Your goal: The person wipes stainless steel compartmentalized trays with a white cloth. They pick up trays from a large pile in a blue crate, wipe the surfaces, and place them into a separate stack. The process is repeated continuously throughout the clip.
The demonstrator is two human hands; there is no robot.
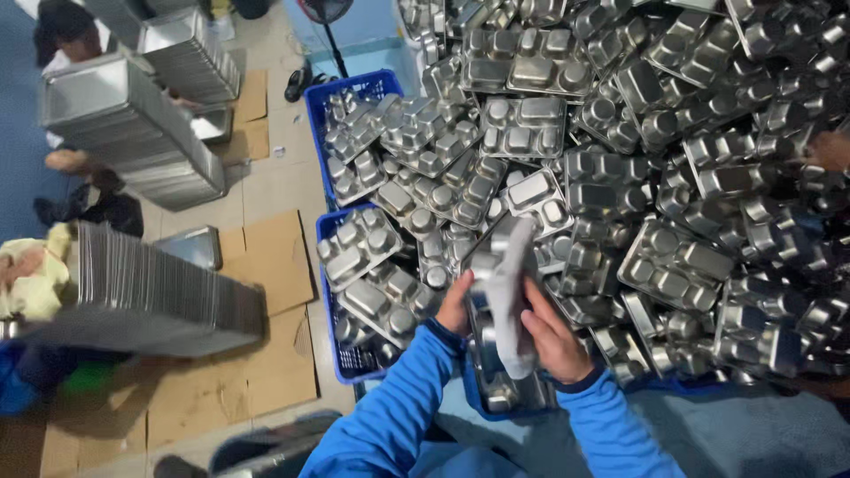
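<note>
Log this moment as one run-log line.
left hand: grips metal tray | right hand: grips same tray | tray: tilted on edge | behind: tray heap | left: blue crates

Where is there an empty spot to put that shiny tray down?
Bare room lies on the flattened cardboard between the blue crates and the stacked trays, and on the tiled floor above it. Right of the crates, the heap of compartment trays is crowded, no gaps.
</note>
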